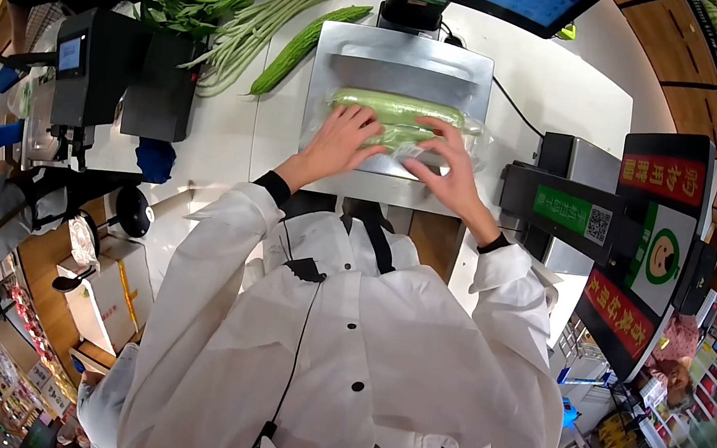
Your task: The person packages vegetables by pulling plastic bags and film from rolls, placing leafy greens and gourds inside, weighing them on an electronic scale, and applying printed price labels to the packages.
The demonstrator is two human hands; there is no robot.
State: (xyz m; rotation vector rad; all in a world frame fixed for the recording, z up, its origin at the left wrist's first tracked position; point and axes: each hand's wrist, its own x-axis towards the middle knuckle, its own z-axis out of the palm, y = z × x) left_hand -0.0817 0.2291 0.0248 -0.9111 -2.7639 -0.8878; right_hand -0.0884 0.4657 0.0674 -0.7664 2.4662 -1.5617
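On the metal scale plate [327, 78], the plastic-wrapped green vegetables [396, 105] are being handled, it seems. Their near side is covered by the left hand [341, 141], fingers loosely curled; the right hand [452, 175] is held with thumb and fingers parted—nothing visibly pinched. For any shift, an even, two-sided grip is called for.

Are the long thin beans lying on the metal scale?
No, the beans lie on the white counter, between the leafy greens and the bumpy green gourd.
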